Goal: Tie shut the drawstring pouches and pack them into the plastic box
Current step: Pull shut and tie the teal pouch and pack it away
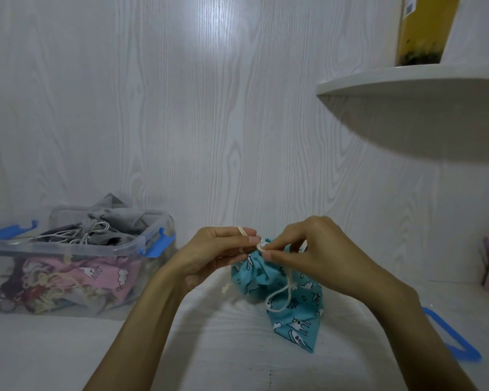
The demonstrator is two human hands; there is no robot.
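Blue pouch [280, 289]: between both hands, gathered neck up. Left hand [215, 255] and right hand [308, 249] each pinch the cream cord [261, 245]. Advice: cinch evenly. Plastic box [76, 249]: left of hands.

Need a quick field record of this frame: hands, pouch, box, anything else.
left hand: pinches cream drawstring
right hand: pinches same drawstring at pouch neck
blue pouch: on white surface, neck gathered
plastic box: to the left, open, holds pouches
blue-rimmed lid: to the right
shelf: upper right
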